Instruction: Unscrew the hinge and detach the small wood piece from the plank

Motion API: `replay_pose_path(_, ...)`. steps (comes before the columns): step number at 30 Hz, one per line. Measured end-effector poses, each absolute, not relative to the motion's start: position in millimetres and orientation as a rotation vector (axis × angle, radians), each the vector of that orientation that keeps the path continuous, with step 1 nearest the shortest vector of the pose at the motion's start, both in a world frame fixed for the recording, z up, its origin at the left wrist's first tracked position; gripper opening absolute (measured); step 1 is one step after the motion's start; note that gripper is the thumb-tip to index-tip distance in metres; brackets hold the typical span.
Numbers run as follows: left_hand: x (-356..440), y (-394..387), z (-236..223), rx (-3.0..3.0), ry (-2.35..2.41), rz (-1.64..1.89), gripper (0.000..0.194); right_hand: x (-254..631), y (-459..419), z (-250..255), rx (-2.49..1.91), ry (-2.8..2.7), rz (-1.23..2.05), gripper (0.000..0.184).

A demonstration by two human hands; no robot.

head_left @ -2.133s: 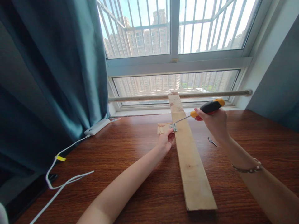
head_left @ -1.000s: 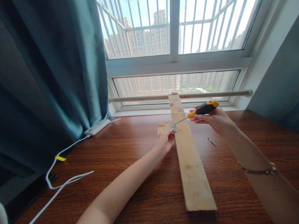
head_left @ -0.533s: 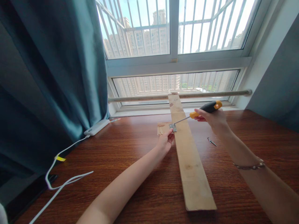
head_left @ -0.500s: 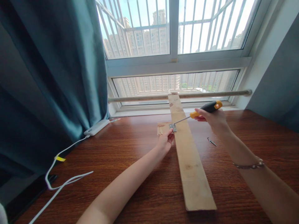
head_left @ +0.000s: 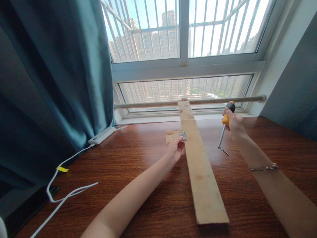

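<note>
My right hand [head_left: 236, 125] is wrapped round a black-and-yellow screwdriver [head_left: 225, 119]. Its shaft points down, with the tip by the loose screws [head_left: 224, 152] on the table; whether they touch I cannot tell. My left hand [head_left: 176, 148] is closed at a small metal hinge [head_left: 183, 135], thumb on its lower edge and the other fingers partly hidden. The hinge lies across the joint between a long wooden board [head_left: 200, 165] and a short wood piece [head_left: 172, 136] at the board's left side.
The board's far end reaches a horizontal rail [head_left: 153, 104] before the barred window. On the left of the wooden table [head_left: 138, 172] lie a white power strip [head_left: 102, 136] and a white cable [head_left: 56, 205], beside a blue curtain [head_left: 74, 66].
My right hand has swung the screwdriver off the hinge, to the right, and its tip now points down at the loose screws. My left hand stays at the hinge.
</note>
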State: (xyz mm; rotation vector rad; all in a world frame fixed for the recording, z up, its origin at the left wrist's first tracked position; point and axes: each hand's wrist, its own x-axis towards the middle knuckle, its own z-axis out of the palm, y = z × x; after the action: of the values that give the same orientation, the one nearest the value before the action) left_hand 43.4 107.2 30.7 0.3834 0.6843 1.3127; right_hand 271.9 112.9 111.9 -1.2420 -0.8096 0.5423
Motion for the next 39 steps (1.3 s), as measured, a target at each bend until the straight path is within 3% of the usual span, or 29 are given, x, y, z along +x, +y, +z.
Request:
replay_pose_path(5,42,108,31,0.391,0.699,1.298,0.015,271,128,77,-1.873,-1.388,0.294,0.037)
replay_pose_path(13,42,106,35,0.381,0.718,1.286,0.014,264,136,32,-2.269,-1.799,0.128,0.042)
replay_pose_path(31,42,102,42,0.361,0.701,1.285,0.015,261,136,14,-2.297,-1.871,0.148,0.044)
replay_pose_path(39,43,101,42,0.358,0.689,1.299,0.017,268,145,5,-2.275,-1.881,0.242,0.053)
